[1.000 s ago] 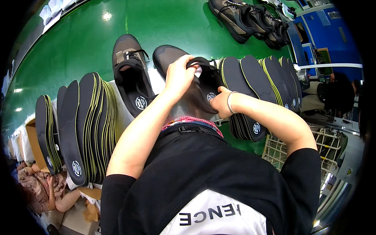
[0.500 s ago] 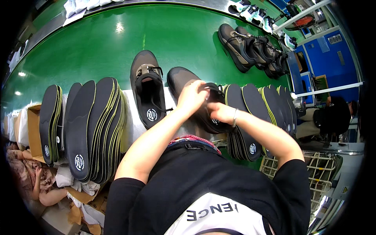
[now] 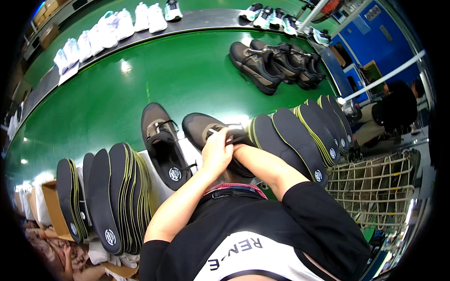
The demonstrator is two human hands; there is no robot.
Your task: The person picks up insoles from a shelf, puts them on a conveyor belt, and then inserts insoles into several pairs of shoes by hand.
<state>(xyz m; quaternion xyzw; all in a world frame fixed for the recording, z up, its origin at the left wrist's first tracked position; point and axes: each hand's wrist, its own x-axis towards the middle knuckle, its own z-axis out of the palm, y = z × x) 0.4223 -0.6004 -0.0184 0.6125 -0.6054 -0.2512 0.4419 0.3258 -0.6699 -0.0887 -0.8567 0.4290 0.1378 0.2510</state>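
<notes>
The dark sneaker point(image 3: 206, 133) lies at the near edge of the green desk point(image 3: 117, 98); the left hand point(image 3: 216, 152) rests over its opening, fingers clenched on it; the right hand point(image 3: 236, 143) sits mostly hidden behind, grip unclear; a second dark sneaker point(image 3: 161, 145) lies just beside; stacked black insoles point(image 3: 119, 196) flank both sides.
</notes>
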